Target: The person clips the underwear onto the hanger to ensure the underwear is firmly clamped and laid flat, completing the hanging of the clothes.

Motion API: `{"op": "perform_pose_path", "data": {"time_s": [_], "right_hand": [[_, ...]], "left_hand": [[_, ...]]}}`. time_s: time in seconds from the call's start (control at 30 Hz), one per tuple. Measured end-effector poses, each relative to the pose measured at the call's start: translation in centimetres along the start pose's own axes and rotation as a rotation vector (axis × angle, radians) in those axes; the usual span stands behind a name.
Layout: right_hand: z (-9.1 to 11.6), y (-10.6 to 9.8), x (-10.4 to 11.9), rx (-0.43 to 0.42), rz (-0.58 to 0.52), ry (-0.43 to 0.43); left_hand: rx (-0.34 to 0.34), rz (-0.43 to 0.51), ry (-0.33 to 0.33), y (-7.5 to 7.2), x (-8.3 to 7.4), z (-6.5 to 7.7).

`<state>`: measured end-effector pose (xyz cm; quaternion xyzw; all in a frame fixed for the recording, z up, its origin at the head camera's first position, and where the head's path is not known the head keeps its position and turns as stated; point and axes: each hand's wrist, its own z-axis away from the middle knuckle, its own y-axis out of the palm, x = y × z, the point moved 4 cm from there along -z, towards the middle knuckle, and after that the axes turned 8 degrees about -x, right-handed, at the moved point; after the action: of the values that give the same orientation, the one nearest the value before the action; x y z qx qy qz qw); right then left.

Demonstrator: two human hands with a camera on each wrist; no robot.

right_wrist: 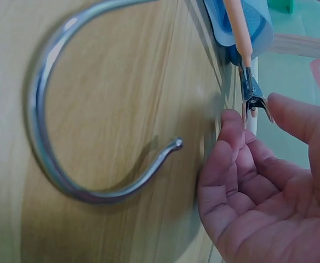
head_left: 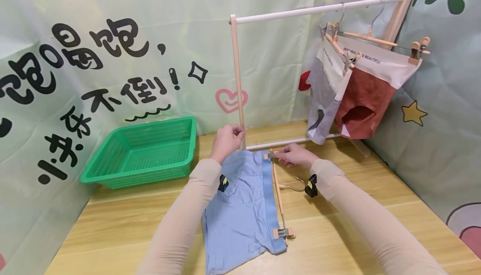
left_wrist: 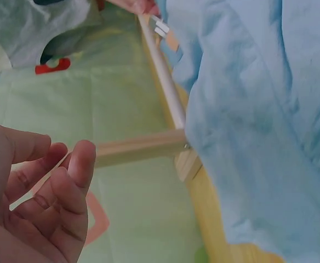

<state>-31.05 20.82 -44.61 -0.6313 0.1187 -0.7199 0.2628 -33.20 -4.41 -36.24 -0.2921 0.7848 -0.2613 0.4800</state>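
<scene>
Light blue underpants [head_left: 240,208] lie on the table, their waistband along a wooden clip hanger [head_left: 278,191]. My right hand [head_left: 294,156] pinches the far metal clip [right_wrist: 253,98] between thumb and fingers, at the waistband's far corner. The near clip [head_left: 283,233] sits on the waistband's other end. The hanger's metal hook [right_wrist: 39,109] points right, flat over the table. My left hand [head_left: 226,143] is above the far edge of the underpants, beside the rack's post; its fingers are loosely bent with nothing between them, as the left wrist view shows.
A wooden rack with a white rail [head_left: 278,15] stands at the back. From it hang grey underpants [head_left: 323,87] and rust-red underpants [head_left: 370,95] on clip hangers. A green plastic basket [head_left: 139,179] stands at the left. Printed cloth walls [head_left: 169,36] enclose the table.
</scene>
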Motion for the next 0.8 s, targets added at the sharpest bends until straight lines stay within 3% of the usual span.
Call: {"op": "perform_pose_path", "data": {"time_s": [0.27,0.8], "right_hand": [[0.5,-0.1,0.2,0.001,0.034,0.0],[1.0,-0.8,0.2,0.012,0.05,-0.003]], "left_hand": [[-0.03,0.005,0.011,-1.4,0.3,-0.5],[-0.062,0.048,-0.03,-1.8,0.1,-1.5]]}}
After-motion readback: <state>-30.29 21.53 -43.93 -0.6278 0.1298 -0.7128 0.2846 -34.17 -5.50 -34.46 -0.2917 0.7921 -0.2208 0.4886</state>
